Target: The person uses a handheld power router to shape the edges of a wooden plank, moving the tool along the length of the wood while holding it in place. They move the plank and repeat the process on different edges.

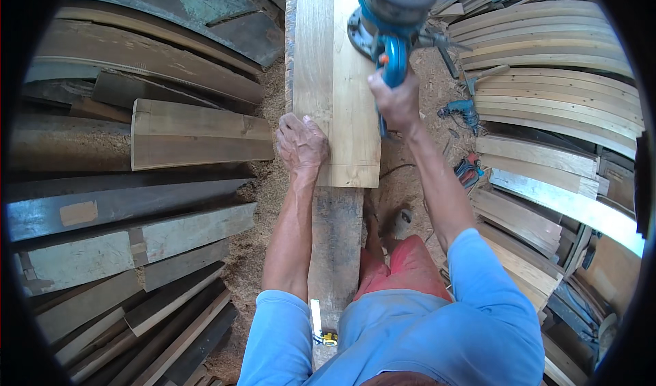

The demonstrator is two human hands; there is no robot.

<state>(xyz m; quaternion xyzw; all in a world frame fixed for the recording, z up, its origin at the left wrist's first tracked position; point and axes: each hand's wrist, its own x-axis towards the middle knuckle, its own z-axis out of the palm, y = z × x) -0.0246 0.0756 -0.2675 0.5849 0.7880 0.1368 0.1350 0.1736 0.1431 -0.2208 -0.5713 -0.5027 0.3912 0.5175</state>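
Note:
My right hand (398,102) is wrapped round the handle of a blue power router (393,17) with a round black top. The router stands over the right side of a pale wooden board (355,140), towards its far end. My left hand (301,143) grips the board's left edge, its fingers curled. Beneath the board, a dark, worn timber beam (336,236) runs towards me. The cutting end of the router is hidden from here.
A blue drill (465,115) and a red-and-black power tool (469,171) lie on the sawdust-covered floor at right. Stacked planks (547,85) fill the right side, with more boards (198,136) at left. A yellow tape measure (326,338) lies near my waist.

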